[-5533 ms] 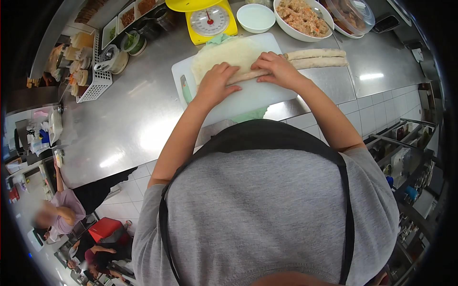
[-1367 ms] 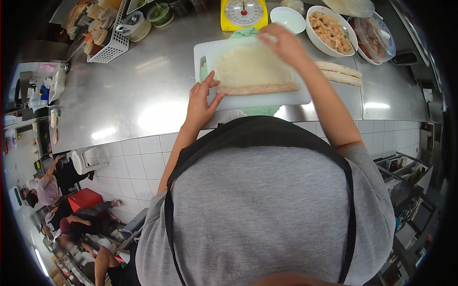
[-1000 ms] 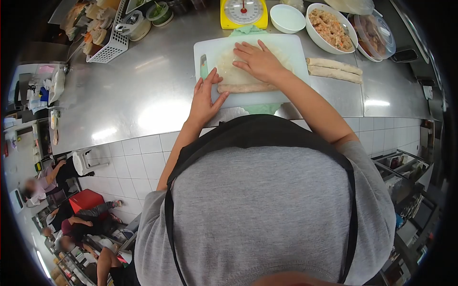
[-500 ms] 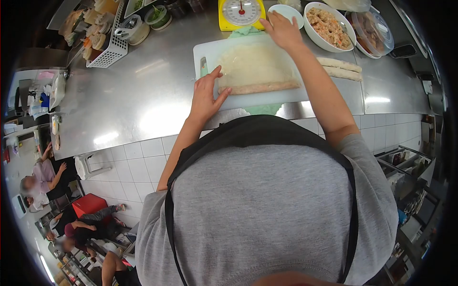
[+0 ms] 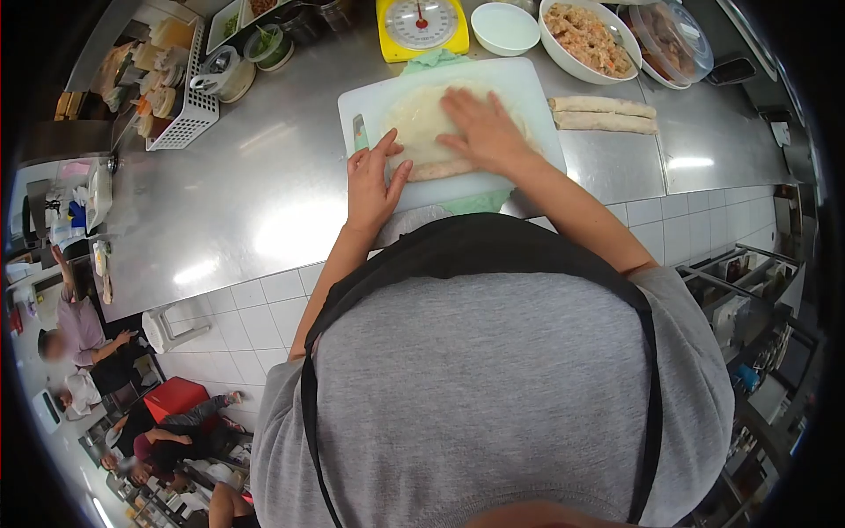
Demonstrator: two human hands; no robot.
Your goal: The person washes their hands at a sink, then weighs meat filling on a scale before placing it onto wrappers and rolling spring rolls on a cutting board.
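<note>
A pale, thin sheet [image 5: 414, 114] lies on the white cutting board [image 5: 546, 145], with a pinkish filled roll [image 5: 440, 168] along its near edge. My right hand [image 5: 486, 132], slightly blurred, rests spread over the sheet and covers part of the roll. At the board's left side my left hand [image 5: 377, 176] touches the sheet's edge by the roll's left end, fingers apart and nothing held. Two finished-looking pale rolls [image 5: 603, 114] lie side by side on the metal counter, right of the board. A white bowl of orange-pink filling [image 5: 585, 40] stands behind them.
Behind the board are a yellow scale [image 5: 422, 26] and a small white bowl [image 5: 505, 30]. A lidded container [image 5: 669, 44] stands at the back right. A white basket [image 5: 189, 119] and tubs are at the left. Several people are in the lower left background, near a red box [image 5: 176, 399].
Since half a second ago, my right hand has moved from near the small white bowl back down onto the sheet. My left hand has stayed by the roll's end. The camera view has shifted slightly.
</note>
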